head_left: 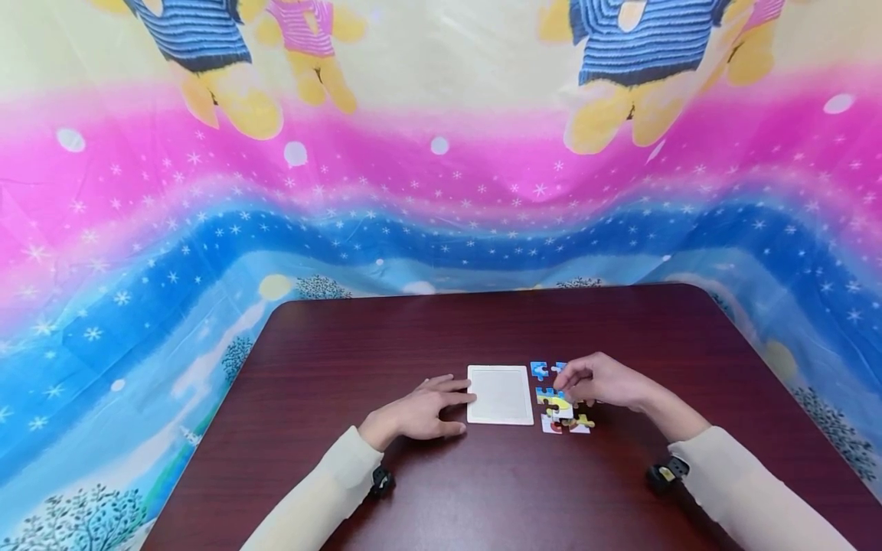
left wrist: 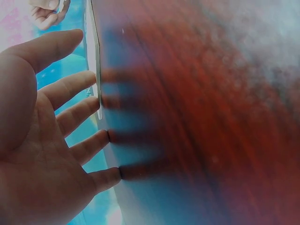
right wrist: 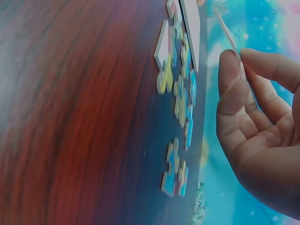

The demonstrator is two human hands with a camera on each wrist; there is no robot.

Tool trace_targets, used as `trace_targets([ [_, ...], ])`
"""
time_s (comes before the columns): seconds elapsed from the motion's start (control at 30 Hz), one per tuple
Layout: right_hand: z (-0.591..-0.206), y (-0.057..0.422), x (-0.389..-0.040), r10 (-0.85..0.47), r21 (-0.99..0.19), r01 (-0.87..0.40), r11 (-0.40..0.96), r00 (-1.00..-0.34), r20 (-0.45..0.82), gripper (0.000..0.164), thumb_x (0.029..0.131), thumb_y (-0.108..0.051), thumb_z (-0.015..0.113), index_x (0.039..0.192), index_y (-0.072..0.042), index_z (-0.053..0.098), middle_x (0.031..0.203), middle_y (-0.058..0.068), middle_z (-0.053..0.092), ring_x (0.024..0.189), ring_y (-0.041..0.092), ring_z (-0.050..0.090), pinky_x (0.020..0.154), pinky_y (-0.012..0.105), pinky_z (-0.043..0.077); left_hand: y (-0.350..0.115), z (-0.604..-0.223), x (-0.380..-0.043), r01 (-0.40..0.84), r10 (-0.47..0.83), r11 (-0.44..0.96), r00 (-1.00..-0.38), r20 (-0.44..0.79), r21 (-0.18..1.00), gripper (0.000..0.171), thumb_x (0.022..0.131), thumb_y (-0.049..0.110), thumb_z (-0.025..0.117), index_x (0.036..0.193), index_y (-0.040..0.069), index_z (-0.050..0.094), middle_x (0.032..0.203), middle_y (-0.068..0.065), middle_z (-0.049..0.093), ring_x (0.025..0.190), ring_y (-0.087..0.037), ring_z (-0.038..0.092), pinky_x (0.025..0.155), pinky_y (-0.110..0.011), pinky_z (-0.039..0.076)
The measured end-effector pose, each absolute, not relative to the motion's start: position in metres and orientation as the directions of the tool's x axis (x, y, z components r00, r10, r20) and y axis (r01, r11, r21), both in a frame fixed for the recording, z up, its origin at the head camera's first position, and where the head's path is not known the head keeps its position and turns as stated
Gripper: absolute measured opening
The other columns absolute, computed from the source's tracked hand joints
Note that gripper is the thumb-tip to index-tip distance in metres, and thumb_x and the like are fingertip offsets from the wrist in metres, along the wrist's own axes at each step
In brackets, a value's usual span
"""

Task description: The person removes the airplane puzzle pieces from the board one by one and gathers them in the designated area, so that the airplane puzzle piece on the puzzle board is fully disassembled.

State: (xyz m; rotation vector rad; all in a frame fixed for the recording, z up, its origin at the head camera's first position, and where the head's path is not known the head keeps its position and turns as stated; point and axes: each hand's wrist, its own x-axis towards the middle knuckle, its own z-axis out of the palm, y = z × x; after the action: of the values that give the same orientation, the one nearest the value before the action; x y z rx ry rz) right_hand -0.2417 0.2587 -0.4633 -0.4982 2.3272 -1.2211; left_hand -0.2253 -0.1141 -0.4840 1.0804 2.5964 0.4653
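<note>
A white square puzzle tray (head_left: 499,394) with a raised rim lies flat on the table, with nothing in it. My left hand (head_left: 427,409) is spread beside the tray, fingers fairly straight; fingertips touch its left edge, others the tabletop. To the tray's right, my right hand (head_left: 606,380) hovers over several jigsaw pieces (head_left: 539,370). Between thumb and fingers it pinches a thin jigsaw piece (right wrist: 228,32), seen edge-on in the right wrist view, so its picture is hidden. Blue, yellow and white pieces (right wrist: 180,101) lie loose below the hand, some partly covered by it in the head view.
The dark red-brown table (head_left: 386,329) has rounded far corners. A cloth backdrop (head_left: 441,191) printed with bears and snowflakes hangs around its back and sides. Each wrist wears a small black camera, such as the right one (head_left: 664,474).
</note>
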Motion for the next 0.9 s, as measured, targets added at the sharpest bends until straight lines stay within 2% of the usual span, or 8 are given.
trace_targets([
  [0.27,-0.468,0.278,-0.242,-0.513,-0.818,-0.106,0.565,-0.822,-0.247,0.021,0.091,-0.017,0.07,0.109,-0.006,0.072,0.107,0.013,0.071,0.086,0.019,0.063,0.063,0.04,0.056,-0.114,-0.483,-0.226,0.634,0.726,0.664,-0.673,-0.141,0.396,0.055,0.097,0.039,0.062,0.148,0.022,0.051,0.162,-0.001,0.035,0.154,-0.035,0.022,0.123,-0.056,0.02],
  [0.53,-0.475,0.296,-0.24,-0.526,-0.813,-0.097,0.574,-0.805,-0.275,0.021,0.093,-0.017,0.068,0.111,-0.005,0.07,0.103,0.014,0.069,0.08,0.022,0.061,0.063,0.038,0.055,-0.114,-0.484,-0.225,0.634,0.727,0.664,-0.672,-0.144,0.396,0.056,0.097,0.039,0.063,0.148,0.022,0.05,0.162,-0.001,0.035,0.154,-0.034,0.022,0.122,-0.058,0.02],
  [0.9,-0.475,0.314,-0.236,-0.51,-0.802,-0.068,0.594,-0.802,-0.31,0.022,0.092,-0.016,0.069,0.111,-0.005,0.069,0.103,0.014,0.067,0.083,0.021,0.061,0.062,0.037,0.054,-0.114,-0.481,-0.224,0.638,0.73,0.661,-0.669,-0.14,0.395,0.055,0.097,0.037,0.063,0.148,0.02,0.051,0.162,-0.002,0.036,0.153,-0.035,0.023,0.123,-0.056,0.021],
])
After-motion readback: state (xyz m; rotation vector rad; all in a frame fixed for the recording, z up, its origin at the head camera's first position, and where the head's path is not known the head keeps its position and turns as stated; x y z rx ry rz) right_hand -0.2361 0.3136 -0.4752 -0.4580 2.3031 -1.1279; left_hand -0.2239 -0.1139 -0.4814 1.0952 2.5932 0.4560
